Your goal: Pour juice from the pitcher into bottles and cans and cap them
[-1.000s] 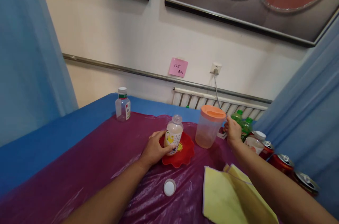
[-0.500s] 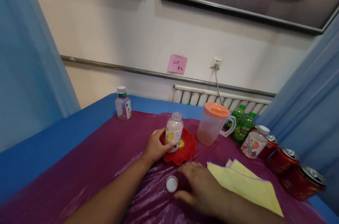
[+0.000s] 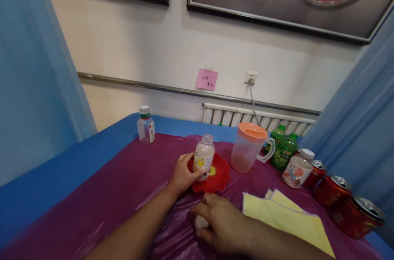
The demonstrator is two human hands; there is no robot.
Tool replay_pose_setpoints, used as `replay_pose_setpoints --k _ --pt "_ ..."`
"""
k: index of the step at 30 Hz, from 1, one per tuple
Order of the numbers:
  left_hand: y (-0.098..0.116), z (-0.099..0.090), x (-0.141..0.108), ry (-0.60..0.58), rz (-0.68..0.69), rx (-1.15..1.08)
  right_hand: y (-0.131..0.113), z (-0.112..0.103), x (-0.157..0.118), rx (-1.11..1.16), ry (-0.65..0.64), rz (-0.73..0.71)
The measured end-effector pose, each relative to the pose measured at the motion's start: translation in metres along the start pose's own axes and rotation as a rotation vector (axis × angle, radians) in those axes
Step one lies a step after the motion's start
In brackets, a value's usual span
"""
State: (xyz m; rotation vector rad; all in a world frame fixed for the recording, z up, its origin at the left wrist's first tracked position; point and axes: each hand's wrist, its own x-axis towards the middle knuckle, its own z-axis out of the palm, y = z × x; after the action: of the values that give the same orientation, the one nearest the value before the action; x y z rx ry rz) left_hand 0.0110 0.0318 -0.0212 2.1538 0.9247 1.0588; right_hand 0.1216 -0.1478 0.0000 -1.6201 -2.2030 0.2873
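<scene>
My left hand (image 3: 184, 173) is wrapped round a clear bottle (image 3: 204, 157) with a yellow-printed label and an uncapped neck. The bottle stands upright on a red scalloped plate (image 3: 222, 172). Closer to me, my right hand (image 3: 220, 220) has its thumb and fingers closed about a white bottle cap (image 3: 201, 222) on the purple plastic sheet (image 3: 172, 145). The fingers hide part of the cap.
An orange-lidded pitcher (image 3: 248, 149) stands right of the plate. Beyond it are green bottles (image 3: 283, 151), a white-capped bottle (image 3: 298, 168) and red cans (image 3: 357, 215). A folded yellow cloth (image 3: 286, 217) lies at right, another capped bottle (image 3: 146, 126) at far left.
My right hand has moved left and closed its fingers about the cap. My left hand still holds the bottle on the plate. The whole view has shifted slightly.
</scene>
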Motion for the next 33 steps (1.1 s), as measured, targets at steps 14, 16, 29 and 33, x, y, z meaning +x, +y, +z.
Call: replay_pose_setpoints --k 14,16,29,33 --pt "0.018 -0.008 -0.009 -0.153 0.122 0.077 0.077 -0.041 0.054 0.929 1.150 0.189" --pt "0.020 -0.009 -0.010 -0.186 0.175 0.087 0.080 -0.035 0.053 0.930 1.151 0.169" --pt "0.029 -0.014 -0.010 -0.212 0.250 0.136 0.082 -0.024 0.041 0.834 0.934 0.072" --pt "0.029 -0.015 -0.009 -0.227 0.263 0.142 0.081 -0.026 0.038 0.756 0.938 0.068"
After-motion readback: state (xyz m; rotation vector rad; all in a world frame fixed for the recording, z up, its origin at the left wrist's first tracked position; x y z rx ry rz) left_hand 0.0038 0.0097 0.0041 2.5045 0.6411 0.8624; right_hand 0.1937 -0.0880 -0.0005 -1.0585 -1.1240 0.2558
